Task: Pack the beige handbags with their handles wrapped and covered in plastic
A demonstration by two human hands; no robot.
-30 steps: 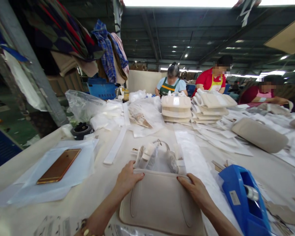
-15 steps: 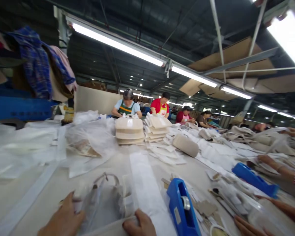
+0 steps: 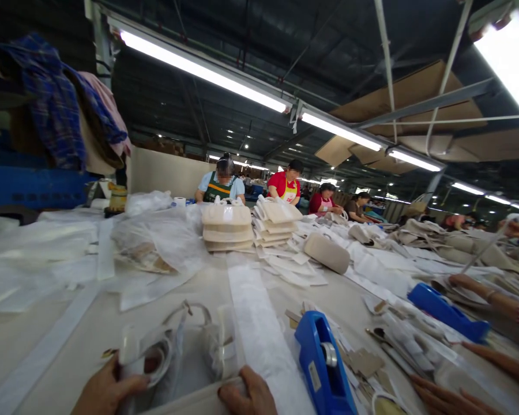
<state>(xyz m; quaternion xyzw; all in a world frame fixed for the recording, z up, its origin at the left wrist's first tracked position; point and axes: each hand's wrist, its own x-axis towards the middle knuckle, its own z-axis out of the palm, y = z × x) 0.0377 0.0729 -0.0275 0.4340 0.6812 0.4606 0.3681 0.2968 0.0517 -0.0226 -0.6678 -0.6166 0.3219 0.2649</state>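
Note:
At the near edge, my left hand (image 3: 106, 389) is closed, thumb and fingers pinching a white-wrapped strap (image 3: 132, 360) that curls into a loop beside the fingertips. My right hand (image 3: 253, 395) grips the upper edge of a beige bag (image 3: 199, 399), its fingers curled over the rim. Beyond that edge a thin beige handle (image 3: 205, 311) arches up, and a bundle in clear wrap (image 3: 222, 349) stands near my right hand. The lower part of the bag is cut off by the frame.
To the right stands a blue tape dispenser (image 3: 324, 366) near beige scraps (image 3: 363, 362). A second blue dispenser (image 3: 447, 311) lies by a co-worker's hands. Stacked beige bags (image 3: 227, 216), a plastic bag (image 3: 155, 230) and white sheets cover the table's far side. Several people work beyond.
The white-wrapped strap at my left hand has come up and now shows a clear loop where there was blur. My right hand stays almost in place on the bag's edge.

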